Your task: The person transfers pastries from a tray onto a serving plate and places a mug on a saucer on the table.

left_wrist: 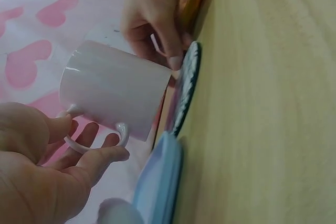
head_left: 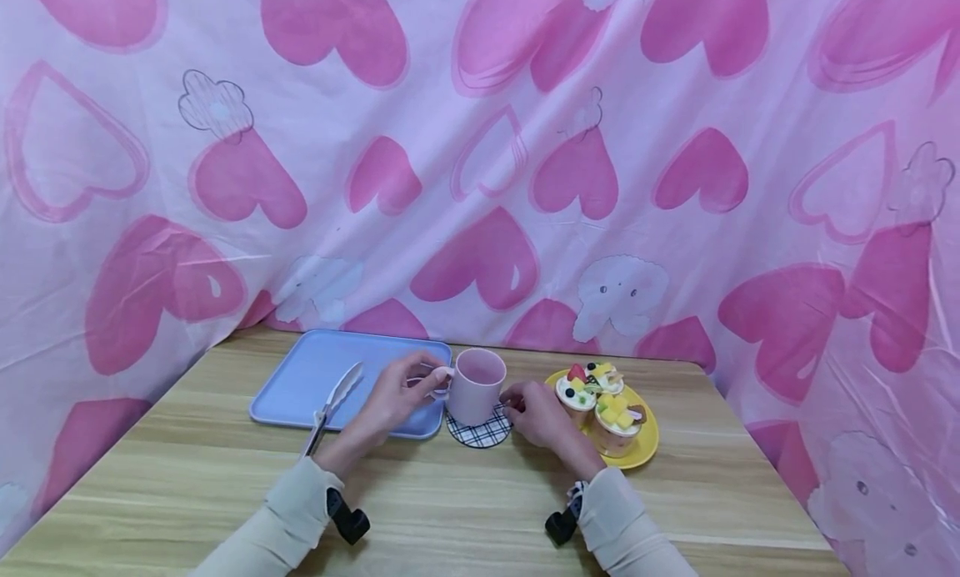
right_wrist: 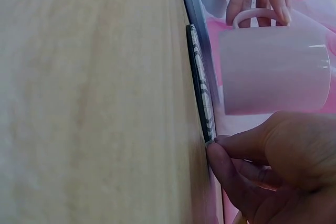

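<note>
A pink mug hangs just above a round plaid coaster, and a gap between them shows in both wrist views. My left hand holds the mug by its handle, thumb and fingers around it. On the other side, my right hand pinches the coaster's right edge with thumb and fingertips, seen close in the right wrist view, where the coaster appears edge-on. The mug's base is level with the fingers of the right hand in the left wrist view.
Left of the mug lies a blue tray with metal tongs across its front edge. To the right, a yellow plate bears several fruit-topped dessert cups. A heart-print curtain hangs behind the wooden table.
</note>
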Demonstrator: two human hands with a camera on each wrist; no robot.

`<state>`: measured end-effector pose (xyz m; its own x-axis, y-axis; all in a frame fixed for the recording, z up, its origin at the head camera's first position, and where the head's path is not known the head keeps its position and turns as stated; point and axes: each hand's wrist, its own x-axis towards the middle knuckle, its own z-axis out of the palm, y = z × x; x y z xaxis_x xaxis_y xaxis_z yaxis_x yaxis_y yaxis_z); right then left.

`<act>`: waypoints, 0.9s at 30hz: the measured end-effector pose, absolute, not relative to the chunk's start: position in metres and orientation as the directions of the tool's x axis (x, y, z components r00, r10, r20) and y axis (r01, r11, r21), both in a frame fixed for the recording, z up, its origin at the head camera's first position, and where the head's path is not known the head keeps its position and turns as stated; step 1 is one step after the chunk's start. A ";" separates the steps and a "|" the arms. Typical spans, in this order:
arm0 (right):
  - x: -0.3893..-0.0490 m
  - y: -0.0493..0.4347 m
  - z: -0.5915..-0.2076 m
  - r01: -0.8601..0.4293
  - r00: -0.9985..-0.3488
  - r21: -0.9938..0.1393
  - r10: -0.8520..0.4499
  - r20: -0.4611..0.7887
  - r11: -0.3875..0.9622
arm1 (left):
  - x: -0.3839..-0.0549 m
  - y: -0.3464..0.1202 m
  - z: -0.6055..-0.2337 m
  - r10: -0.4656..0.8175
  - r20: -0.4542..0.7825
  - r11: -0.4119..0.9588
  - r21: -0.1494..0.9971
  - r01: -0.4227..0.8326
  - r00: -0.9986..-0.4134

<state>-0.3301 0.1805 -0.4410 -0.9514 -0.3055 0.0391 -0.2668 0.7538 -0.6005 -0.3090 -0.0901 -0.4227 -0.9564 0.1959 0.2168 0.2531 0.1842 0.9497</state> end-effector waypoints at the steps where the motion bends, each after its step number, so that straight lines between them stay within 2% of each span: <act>1: -0.330 0.180 -0.441 -0.274 -0.950 -0.596 -0.309 0.046 0.755 | -0.309 -0.089 -0.424 0.196 0.218 0.184 0.949 0.254 -0.956; 8: -0.330 0.178 -0.442 -0.281 -0.949 -0.585 -0.313 0.049 0.761 | -0.305 -0.082 -0.434 0.167 0.194 0.154 0.963 0.220 -0.967; 14: -0.328 0.177 -0.442 -0.272 -0.952 -0.580 -0.302 0.047 0.768 | -0.305 -0.082 -0.440 0.195 0.161 0.101 0.978 0.183 -0.967; 22: -0.329 0.180 -0.442 -0.282 -0.949 -0.582 -0.310 0.055 0.762 | -0.307 -0.083 -0.442 0.225 0.188 0.143 0.964 0.223 -0.956; 27: -0.329 0.181 -0.444 -0.283 -0.948 -0.589 -0.313 0.052 0.757 | -0.307 -0.083 -0.441 0.204 0.208 0.257 0.932 0.257 -0.957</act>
